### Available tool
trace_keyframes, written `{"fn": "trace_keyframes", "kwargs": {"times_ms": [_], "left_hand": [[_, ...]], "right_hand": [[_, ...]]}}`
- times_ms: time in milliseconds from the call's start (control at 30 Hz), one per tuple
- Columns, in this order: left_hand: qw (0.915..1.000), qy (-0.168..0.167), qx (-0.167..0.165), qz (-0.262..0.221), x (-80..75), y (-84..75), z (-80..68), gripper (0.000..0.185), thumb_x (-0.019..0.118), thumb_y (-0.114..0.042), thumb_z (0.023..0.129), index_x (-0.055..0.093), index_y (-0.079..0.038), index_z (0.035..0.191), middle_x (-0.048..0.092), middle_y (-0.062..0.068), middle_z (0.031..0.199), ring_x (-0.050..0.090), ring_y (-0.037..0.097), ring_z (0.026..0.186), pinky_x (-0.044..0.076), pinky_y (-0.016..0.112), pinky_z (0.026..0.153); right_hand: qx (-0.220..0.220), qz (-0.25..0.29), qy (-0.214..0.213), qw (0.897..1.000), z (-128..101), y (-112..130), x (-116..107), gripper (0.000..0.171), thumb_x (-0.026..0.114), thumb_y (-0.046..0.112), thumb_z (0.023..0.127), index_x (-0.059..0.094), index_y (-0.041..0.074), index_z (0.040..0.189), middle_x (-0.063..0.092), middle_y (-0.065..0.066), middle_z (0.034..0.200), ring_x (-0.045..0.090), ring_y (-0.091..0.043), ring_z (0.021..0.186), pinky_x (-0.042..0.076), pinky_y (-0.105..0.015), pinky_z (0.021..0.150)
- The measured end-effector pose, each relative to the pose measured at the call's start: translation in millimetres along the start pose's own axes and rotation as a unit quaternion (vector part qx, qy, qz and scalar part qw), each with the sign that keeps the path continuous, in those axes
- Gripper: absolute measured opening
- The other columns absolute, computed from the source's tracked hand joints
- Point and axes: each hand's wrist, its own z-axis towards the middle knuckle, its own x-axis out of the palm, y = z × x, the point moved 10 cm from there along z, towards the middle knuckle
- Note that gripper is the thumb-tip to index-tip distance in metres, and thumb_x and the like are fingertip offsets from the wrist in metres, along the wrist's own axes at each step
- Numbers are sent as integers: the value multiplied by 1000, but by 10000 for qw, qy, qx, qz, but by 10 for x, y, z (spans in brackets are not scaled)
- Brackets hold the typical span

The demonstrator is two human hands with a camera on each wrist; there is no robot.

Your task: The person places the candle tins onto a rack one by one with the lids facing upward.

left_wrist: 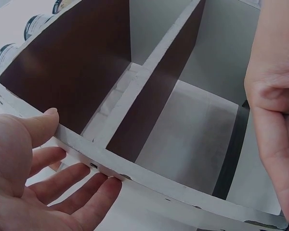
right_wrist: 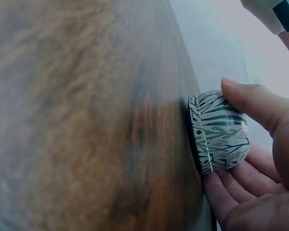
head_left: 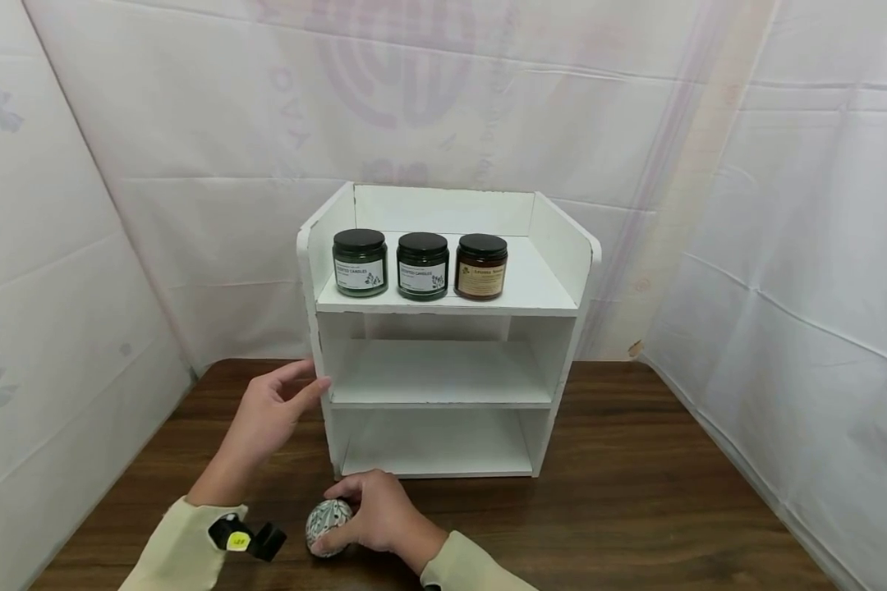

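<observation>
On the table (head_left: 636,509), upright patterned tin (head_left: 328,527), axis vertical.

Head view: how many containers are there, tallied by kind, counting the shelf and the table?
Dark green glass candle jars with black lids: 2
Amber glass candle jar with black lid: 1
Round leaf-patterned tin: 1
Total: 4

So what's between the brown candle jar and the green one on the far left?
Another green candle jar stands between the brown candle jar and the leftmost green candle jar, in the head view.

Three candle jars (head_left: 422,265), one patterned tin (head_left: 328,527), one white shelf unit (head_left: 562,246).
</observation>
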Motion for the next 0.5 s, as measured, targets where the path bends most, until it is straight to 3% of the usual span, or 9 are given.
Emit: {"fn": "trace_keyframes", "kwargs": {"times_ms": [200,400,500], "left_hand": [[10000,-16,-4,14,-8,2,-14,56,65,-46,100,60,-11,143,69,14,131,65,-2,99,54,18,83],[10000,-14,55,-31,-14,-21,-11,55,65,-45,100,60,-11,143,69,15,131,66,0,100,57,26,85],[10000,-4,75,-45,-15,-29,-8,55,65,-45,100,60,-11,143,69,15,132,66,0,100,56,22,83]], "right_hand": [[31,-13,27,10000,-19,7,30,48,98,19,66,78,17,110,69,20,92,57,5,81,49,-17,74],[-52,-334,47,9994,-8,15,49,52,99,18,65,77,18,113,69,20,100,57,5,88,49,-17,79],[-70,-403,45,9992,-2,13,49,50,99,19,65,77,20,111,69,20,100,57,5,89,49,-17,80]]}}
